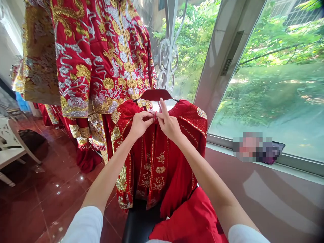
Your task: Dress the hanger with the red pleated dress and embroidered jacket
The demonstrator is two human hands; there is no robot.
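A red jacket [186, 148] with gold beading and embroidery hangs in front of me on a dark red hanger [155, 95]. At its neck opening, my left hand [140, 125] is closed in a pinch on a small red collar fastening [155, 117]. My right hand [169, 124] meets it there, its thumb and bent fingers closed on the fastening's other side while the index finger points up towards the hanger. Fingertips cover part of the fastening, so I cannot tell whether its two sides are joined.
Behind and left hangs a larger red jacket [108, 60] with gold and silver embroidery. Red cloth [188, 219] lies on a black seat [138, 221] below. A window [273, 84] and its sill with a phone [272, 152] are at right; a white chair [15, 148] stands left.
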